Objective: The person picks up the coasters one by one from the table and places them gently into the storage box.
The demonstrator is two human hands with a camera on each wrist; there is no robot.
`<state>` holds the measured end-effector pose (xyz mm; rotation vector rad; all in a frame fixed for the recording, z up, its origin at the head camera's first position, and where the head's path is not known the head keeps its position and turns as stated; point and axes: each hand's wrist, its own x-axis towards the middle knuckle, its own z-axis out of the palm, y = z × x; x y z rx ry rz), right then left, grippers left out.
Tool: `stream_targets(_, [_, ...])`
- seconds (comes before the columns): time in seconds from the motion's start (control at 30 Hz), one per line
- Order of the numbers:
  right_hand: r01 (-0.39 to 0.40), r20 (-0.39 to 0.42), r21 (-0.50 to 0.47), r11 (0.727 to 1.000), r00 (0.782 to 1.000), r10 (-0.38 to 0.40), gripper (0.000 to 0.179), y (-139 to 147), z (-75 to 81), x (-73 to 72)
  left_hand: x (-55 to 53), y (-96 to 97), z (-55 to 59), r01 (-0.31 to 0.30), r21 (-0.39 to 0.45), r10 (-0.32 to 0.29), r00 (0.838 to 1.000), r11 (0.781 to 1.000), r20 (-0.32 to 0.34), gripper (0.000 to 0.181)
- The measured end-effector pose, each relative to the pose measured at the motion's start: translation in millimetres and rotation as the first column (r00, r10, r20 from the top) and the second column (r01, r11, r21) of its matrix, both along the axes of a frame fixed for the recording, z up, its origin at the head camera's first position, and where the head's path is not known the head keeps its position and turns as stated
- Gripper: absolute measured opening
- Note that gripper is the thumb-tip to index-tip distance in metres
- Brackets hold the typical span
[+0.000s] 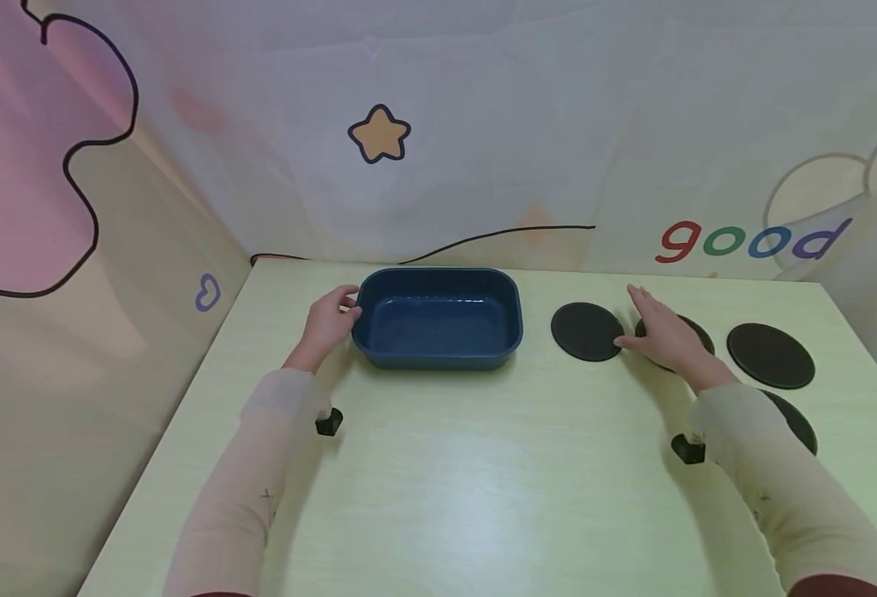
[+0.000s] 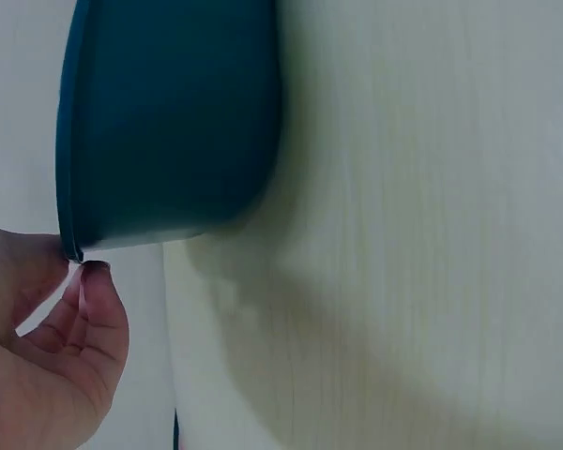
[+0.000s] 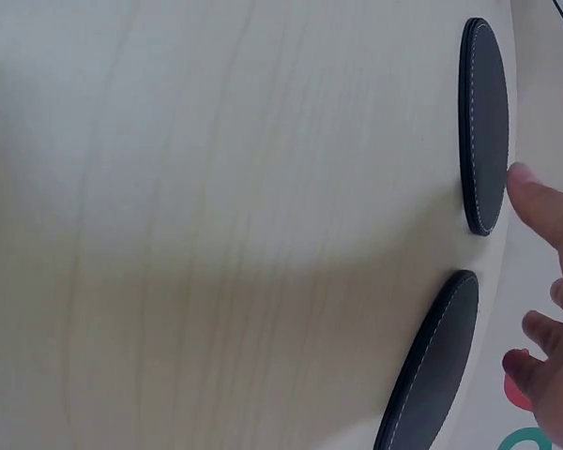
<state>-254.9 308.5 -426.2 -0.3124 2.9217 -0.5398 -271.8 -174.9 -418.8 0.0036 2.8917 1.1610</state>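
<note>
A deep blue rectangular dish (image 1: 438,362) with rounded corners stands upright at the back of the table. At its left end, my left hand (image 1: 328,323) has thumb and curled fingers at the rim. In the left wrist view the thumb and fingertips (image 2: 96,272) meet right at the edge of the dish (image 2: 169,122), pinching it. Over a round black coaster (image 1: 695,332) on the right is my right hand (image 1: 662,332), fingers extended and holding nothing. The thumb overlaps the edge of another coaster (image 1: 583,332). Pale stitching runs round the coasters (image 3: 488,127) in the right wrist view.
Further right lie another black coaster (image 1: 770,356) and one partly hidden by the right sleeve (image 1: 792,419). The pale wooden table (image 1: 453,464) ends at a printed backdrop (image 1: 483,124) behind and at the left. Small black mounts (image 1: 329,422) hang at both wrists.
</note>
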Motion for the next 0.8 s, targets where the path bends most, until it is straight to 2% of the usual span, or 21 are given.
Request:
stream_targets(0.13, [0.002, 0.016, -0.022, 1.000, 1.000, -0.002, 0.088, -4.5, -1.1, -7.3, 0.6, 0.1, 1.8, -0.042, 0.097, 0.036, 0.997, 0.994, 0.063, 0.039])
stream_targets(0.3, [0.030, 0.070, -0.048, 0.998, 0.997, -0.027, 0.082, -9.6, -2.0, -16.3, 0.3, -0.5, 2.8, -0.076, 0.223, 0.045, 0.989, 0.972, 0.142, 0.038])
stream_targets(0.57, [0.061, 0.143, -0.098, 0.993, 0.989, -0.046, 0.068, -16.9, -2.7, -27.8, -2.0, -0.8, 2.9, -0.100, 0.266, 0.051, 0.981, 0.959, 0.187, 0.038])
stream_targets(0.8, [0.113, 0.255, -0.138, 0.984, 0.964, -0.074, 0.059, -19.8, -2.3, -36.2, -2.9, -0.6, 1.1, -0.116, 0.290, 0.059, 0.979, 0.950, 0.197, 0.038])
